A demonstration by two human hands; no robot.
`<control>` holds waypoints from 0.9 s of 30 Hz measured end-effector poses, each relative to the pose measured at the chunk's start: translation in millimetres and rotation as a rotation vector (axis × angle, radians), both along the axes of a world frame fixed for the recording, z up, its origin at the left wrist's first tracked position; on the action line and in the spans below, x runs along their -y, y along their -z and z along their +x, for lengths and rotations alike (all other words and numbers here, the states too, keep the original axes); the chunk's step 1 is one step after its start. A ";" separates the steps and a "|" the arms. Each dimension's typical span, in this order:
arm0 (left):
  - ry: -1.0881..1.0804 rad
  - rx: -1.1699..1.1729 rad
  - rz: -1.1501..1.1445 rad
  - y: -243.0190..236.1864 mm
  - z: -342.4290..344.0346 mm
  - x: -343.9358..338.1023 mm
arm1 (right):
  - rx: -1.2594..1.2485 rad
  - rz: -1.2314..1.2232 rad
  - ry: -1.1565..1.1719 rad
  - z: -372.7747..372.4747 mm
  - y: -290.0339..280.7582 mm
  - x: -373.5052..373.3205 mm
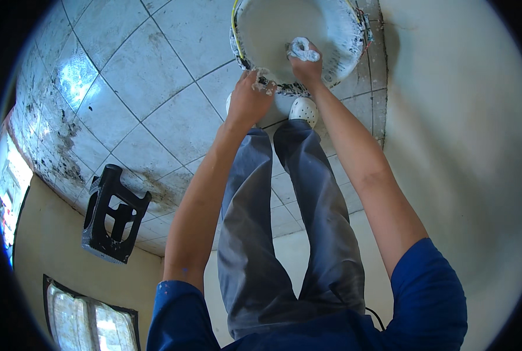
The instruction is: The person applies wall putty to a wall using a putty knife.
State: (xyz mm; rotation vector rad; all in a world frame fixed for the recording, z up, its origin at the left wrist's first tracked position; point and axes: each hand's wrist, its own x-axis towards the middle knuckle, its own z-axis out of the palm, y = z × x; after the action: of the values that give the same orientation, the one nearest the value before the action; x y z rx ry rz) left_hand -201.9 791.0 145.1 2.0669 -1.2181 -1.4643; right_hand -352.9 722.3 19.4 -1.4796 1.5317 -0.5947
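A round bucket (346,50) with whitish liquid inside stands on the floor at the top of the view, its rim smeared with white and dark stains. My left hand (252,96) is closed at the near left rim, its knuckles spotted with white paste; the fingertips are partly hidden. Over the liquid, inside the bucket's mouth, my right hand (306,69) is closed round a crumpled white wet lump (303,49), which looks like a rag. Whether that lump touches the liquid I cannot tell.
My feet, in white clogs (303,111), stand close to the bucket's near side. A black plastic stool (117,216) is on the stained tile floor (149,111) to the left. A pale wall (460,117) rises close on the right. Windows (91,316) show at lower left.
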 end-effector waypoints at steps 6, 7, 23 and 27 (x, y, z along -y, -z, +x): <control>-0.018 0.005 -0.054 -16.0 5.0 -22.0 | -0.226 -0.040 0.066 5.7 -63.0 -1.6; -0.017 0.000 -0.072 -18.0 2.1 -22.2 | -0.070 0.086 0.227 -0.5 -65.5 -3.0; -0.064 -0.076 0.006 -34.1 -23.7 -6.5 | 0.740 0.646 0.985 -34.2 -103.6 -7.5; -0.008 -0.046 -0.081 -41.8 -28.8 -19.0 | 0.974 0.641 0.913 -49.0 -116.9 -3.9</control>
State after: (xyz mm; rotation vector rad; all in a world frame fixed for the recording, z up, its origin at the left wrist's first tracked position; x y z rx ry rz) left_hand -230.7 810.0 186.8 1.9728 -1.2298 -1.4269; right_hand -401.9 726.2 136.3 0.1207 1.2945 -1.0066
